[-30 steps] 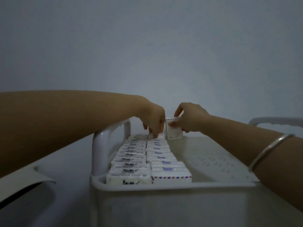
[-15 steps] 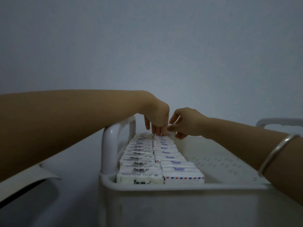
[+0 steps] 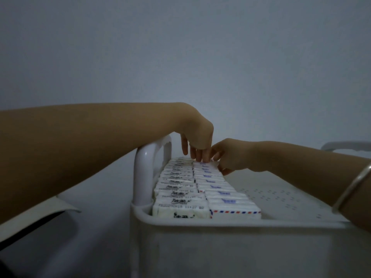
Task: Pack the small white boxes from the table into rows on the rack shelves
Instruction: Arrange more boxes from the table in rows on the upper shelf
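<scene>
A person's left hand [image 3: 197, 137] and right hand [image 3: 230, 155] met at the far end of a white rack shelf [image 3: 220, 222], where small white boxes [image 3: 210, 183] stood packed in two rows running from the near rim up to the fingers. The left hand's straight fingers [image 3: 202, 158] pointed down onto the last boxes, gripping nothing. The right hand, just beside it, curled against the end of the right-hand row; whether it pinched a box could not be told in the dim light. A silver bracelet [image 3: 353, 189] circled the right forearm, and a white post [image 3: 143, 173] rose left of the rows.
</scene>
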### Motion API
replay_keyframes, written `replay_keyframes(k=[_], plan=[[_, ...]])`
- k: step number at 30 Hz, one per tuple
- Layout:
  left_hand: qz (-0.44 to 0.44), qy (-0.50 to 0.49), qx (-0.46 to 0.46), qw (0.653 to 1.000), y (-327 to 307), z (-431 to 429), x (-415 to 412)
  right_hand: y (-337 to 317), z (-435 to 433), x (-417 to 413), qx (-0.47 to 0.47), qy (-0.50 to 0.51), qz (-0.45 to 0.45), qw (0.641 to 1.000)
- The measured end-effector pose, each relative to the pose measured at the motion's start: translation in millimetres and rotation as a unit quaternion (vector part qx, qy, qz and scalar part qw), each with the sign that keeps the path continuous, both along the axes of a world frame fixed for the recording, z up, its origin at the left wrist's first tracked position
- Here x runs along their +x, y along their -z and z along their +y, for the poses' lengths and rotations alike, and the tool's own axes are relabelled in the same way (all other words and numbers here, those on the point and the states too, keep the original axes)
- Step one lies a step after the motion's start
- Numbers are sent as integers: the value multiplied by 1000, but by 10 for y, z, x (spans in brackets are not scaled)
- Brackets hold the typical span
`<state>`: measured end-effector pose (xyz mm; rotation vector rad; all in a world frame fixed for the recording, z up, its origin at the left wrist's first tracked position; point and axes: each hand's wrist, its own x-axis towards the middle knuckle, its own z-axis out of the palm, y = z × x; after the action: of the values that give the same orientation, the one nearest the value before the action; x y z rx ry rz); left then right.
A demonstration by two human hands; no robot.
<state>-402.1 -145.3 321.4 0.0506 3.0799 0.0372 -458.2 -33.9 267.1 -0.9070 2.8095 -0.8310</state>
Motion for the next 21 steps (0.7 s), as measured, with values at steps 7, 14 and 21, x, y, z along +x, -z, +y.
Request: replay_keyframes(k=[7, 14, 21], plan=[[19, -7, 64, 998, -72, 6, 245, -9, 98, 188, 49, -1, -5, 999], [139, 32, 134, 981, -159, 61, 1236, -221, 286, 969, 42, 68, 158, 984], [221, 8, 268, 938, 569, -216, 2519, 285, 437, 2497, -108, -52, 251, 961]])
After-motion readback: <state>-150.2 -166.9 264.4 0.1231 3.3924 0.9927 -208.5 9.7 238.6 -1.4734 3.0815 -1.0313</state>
